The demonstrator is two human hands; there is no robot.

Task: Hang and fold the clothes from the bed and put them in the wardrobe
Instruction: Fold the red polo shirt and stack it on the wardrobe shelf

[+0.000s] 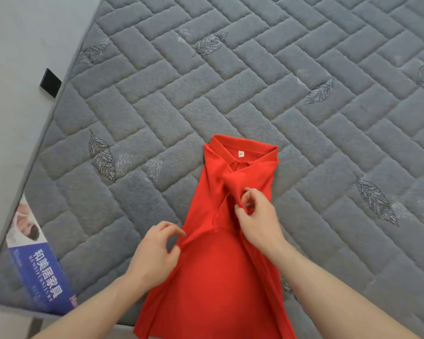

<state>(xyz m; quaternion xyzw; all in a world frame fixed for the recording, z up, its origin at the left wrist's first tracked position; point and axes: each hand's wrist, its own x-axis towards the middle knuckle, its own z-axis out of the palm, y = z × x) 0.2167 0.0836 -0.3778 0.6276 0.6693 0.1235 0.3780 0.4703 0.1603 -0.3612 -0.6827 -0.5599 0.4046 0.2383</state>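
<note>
A red polo shirt [213, 272] lies lengthwise on the grey quilted mattress [255, 94], collar away from me, with both sides folded in toward the middle. My left hand [154, 253] pinches the shirt's left folded edge between thumb and fingers. Higher up, my right hand [257, 218] pinches a bunched fold of red cloth at the chest, below the collar. The shirt's hem runs out of view at the bottom.
A blue and white printed label [37, 272] lies on the mattress's near left corner. A pale wall [15, 57] with a small black patch [50, 82] borders the mattress on the left. The mattress stretches far and right, bare apart from leaf patterns.
</note>
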